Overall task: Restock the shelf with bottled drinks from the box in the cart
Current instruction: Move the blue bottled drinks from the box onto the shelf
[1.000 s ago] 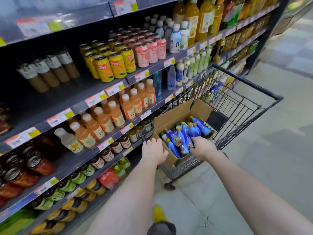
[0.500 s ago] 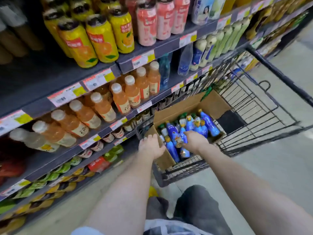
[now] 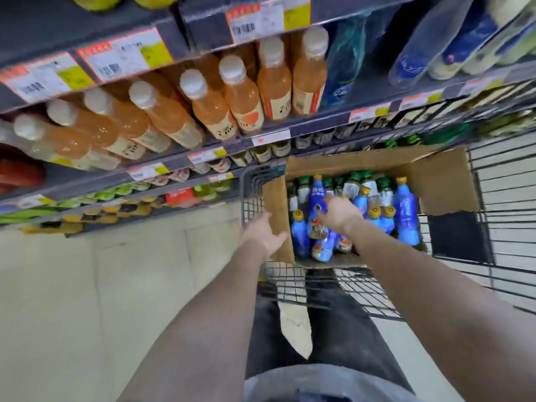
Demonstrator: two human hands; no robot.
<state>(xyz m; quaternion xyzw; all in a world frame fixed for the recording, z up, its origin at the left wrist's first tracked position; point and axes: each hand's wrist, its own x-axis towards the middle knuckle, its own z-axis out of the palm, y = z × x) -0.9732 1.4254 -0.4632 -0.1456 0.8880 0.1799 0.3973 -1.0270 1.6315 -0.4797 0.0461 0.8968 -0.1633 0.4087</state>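
Left hand (image 3: 262, 233) at box (image 3: 443, 181) edge — right hand (image 3: 339, 211) among blue bottles (image 3: 406, 210)

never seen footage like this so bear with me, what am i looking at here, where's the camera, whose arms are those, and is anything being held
There is no machine here. This is a person, and every picture comes from one camera worn on their head. It looks forward and down, so you see their own two bare arms.

In front of them stands a black wire shopping cart with an open brown cardboard box in it. Inside the box are blue plastic bottles with yellow caps and, farther back, bottles with green caps.

The left hand rests open against the box's near flap. The right hand reaches in over the blue bottles, and it is not clear whether it already grips one.

To the left, the dark grey shelf carries orange drink bottles with white caps.
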